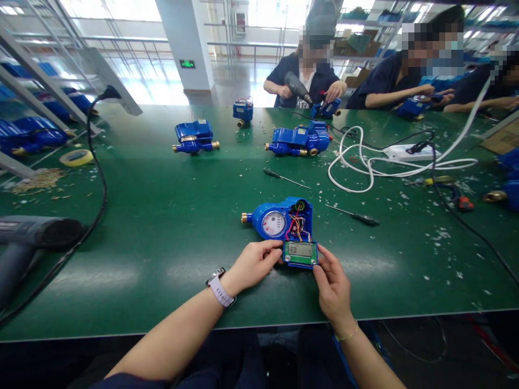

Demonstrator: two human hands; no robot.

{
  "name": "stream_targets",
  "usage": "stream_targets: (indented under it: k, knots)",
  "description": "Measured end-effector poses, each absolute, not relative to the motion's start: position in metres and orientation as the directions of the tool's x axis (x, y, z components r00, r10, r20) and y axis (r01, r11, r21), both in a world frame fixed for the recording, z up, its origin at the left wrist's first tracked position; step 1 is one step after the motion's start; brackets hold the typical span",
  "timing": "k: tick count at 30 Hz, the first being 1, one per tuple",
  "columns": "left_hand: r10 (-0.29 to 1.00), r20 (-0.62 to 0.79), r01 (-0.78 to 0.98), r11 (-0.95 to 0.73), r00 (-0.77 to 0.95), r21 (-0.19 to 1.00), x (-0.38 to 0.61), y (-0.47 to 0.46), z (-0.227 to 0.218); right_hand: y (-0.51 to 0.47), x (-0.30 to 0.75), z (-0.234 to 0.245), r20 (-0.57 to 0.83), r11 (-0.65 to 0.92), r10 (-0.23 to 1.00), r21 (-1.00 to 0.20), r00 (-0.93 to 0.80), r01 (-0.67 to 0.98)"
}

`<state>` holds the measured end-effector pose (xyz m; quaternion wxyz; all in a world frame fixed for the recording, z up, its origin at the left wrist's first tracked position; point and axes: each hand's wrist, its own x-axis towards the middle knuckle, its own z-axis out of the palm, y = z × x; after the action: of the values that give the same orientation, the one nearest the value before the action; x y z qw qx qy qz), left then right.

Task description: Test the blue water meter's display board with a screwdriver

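Head view: we're holding the display board (300,252) at the near end of the opened water meter (274,222), which is lying flat on the green bench (162,243). Our left hand (253,265) is pinching the board's left edge, grip clenched on it. Our right hand (332,286) is pinching the right edge, grip also grasping the board. The LCD is showing digits, and coloured wires are running from the board into the meter body. The dial is facing up, with a brass fitting sticking out of the meter's left side.

A black-handled screwdriver (353,215) is lying just right of the meter, and a second screwdriver (286,177) is lying just beyond it. A white cable (365,167) is looping beyond and right of the meter. A grey heat gun (28,237) is lying well left of it. A second meter (195,136) and a third meter (298,140) are sitting well beyond. Further beyond, a person (304,75) is working a power tool on another unit.
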<state>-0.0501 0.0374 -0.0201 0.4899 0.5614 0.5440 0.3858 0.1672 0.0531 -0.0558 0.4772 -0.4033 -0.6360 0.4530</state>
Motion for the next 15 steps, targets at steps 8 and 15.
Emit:
stream_targets:
  k: [8,15]
  knots:
    - [0.938,-0.213,-0.064,0.238,0.273,0.969,-0.053,0.0417,-0.0156,0.0561,0.1721,-0.0599,0.29,0.316,0.944,-0.932,-0.157,0.178]
    - [0.934,-0.209,-0.121,0.252,0.29,0.96,-0.0502,0.0395,-0.0154,0.0534,0.1712,-0.0643,0.265,0.318,0.931,-0.927,-0.252,0.199]
